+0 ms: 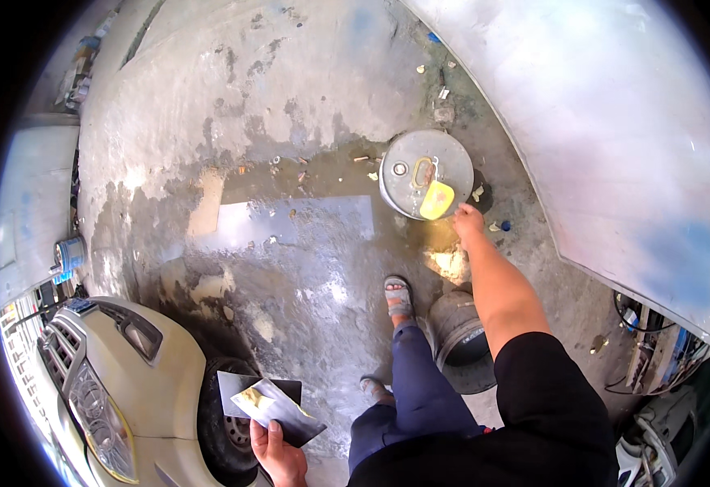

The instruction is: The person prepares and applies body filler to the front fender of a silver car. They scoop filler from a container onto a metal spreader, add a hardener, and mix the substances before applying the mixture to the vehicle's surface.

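My left hand (278,459) is closed on two flat plates, thumb on top. The lower one is a dark grey sheet (238,387); across it lies a lighter putty spreader (290,417) with yellow putty along one end. To the upper right, my right arm reaches out to a grey metal drum (403,152). My right hand (468,222) is closed at the drum's near right rim, and whatever is in its fingers is too small to make out. Just left of it, a bright yellow flat piece (437,200) lies on the drum's lid beside the handle.
A light-coloured car front (156,381) stands at lower left. A dark bucket (462,341) is beside my right leg. Large pale panels (598,122) line the right side. A grey sheet (298,221) lies on the stained concrete floor, with small scraps (360,159) scattered near the drum.
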A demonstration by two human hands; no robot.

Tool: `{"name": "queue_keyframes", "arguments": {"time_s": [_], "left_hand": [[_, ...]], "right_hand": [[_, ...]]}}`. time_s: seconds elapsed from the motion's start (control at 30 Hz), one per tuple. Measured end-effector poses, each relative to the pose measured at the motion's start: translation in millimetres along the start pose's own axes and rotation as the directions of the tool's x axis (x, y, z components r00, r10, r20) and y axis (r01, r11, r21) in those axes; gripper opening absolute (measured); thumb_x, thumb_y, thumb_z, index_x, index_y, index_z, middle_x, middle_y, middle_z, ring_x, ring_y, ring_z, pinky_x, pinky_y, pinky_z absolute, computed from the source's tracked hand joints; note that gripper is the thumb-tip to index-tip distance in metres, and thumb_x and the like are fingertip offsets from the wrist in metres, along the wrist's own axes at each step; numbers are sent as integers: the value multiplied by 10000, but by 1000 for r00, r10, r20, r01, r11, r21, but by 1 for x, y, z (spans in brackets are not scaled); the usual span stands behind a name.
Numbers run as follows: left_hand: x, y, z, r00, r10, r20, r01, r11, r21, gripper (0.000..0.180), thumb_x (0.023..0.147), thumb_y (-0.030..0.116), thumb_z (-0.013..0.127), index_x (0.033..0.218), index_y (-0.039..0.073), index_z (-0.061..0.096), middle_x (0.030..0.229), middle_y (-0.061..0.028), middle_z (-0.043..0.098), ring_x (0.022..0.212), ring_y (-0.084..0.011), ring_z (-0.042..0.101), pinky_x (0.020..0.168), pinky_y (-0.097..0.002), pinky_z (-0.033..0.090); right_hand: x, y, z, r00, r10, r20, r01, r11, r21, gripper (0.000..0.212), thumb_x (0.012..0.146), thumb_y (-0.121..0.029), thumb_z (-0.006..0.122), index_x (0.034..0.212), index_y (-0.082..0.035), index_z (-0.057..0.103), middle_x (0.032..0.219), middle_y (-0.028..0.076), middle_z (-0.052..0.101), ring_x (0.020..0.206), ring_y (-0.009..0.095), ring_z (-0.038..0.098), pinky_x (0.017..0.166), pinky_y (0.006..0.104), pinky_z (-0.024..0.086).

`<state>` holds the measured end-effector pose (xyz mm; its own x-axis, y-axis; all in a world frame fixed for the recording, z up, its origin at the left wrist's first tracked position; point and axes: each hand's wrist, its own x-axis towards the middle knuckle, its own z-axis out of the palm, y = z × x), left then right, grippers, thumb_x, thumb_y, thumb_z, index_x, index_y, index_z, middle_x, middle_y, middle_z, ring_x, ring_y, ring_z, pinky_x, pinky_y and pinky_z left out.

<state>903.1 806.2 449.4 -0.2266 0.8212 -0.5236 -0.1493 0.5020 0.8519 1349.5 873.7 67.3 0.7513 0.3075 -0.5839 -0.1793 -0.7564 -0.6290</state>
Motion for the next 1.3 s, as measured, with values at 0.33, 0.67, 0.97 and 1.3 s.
{"name": "queue_keyframes", "arguments": {"time_s": [0.33,0.67,0.97,1.3], "left_hand": [[-17,38,6,989,-61,138,88,976,-199,427,862,-52,468,1289,-37,457,1210,-115,588,1105,-198,568,996,-332,408],[-66,112,-23,886,14,463,181,909,-375,367,904,-5,526,1268,-33,487,1178,-111,605,1086,-192,578,962,-339,443],[-93,141,-94,913,402,69,-273,728,-629,328,887,-23,534,1203,53,493,1165,-64,598,1097,-148,537,1011,-314,356],[-115,142,-114,753,611,244,-357,691,-629,489,906,-5,506,1376,63,392,1338,-69,491,1241,-190,444,1072,-359,299]], "right_hand": [[-266,-7,-29,652,19,758,172,970,-173,371,925,-384,576,826,-28,602,617,21,551,535,98,501,504,264,419],[-463,-208,-43,-124,-336,934,-168,934,314,273,938,-185,568,1150,-13,563,1069,46,611,956,103,560,861,267,450],[-544,-232,-95,155,-647,747,149,762,630,385,913,-38,538,1273,40,428,1111,99,599,979,124,581,868,272,472],[-622,-201,-113,35,-703,710,545,609,576,489,889,-70,628,1339,-2,447,695,-69,437,628,8,328,554,194,294]]}}
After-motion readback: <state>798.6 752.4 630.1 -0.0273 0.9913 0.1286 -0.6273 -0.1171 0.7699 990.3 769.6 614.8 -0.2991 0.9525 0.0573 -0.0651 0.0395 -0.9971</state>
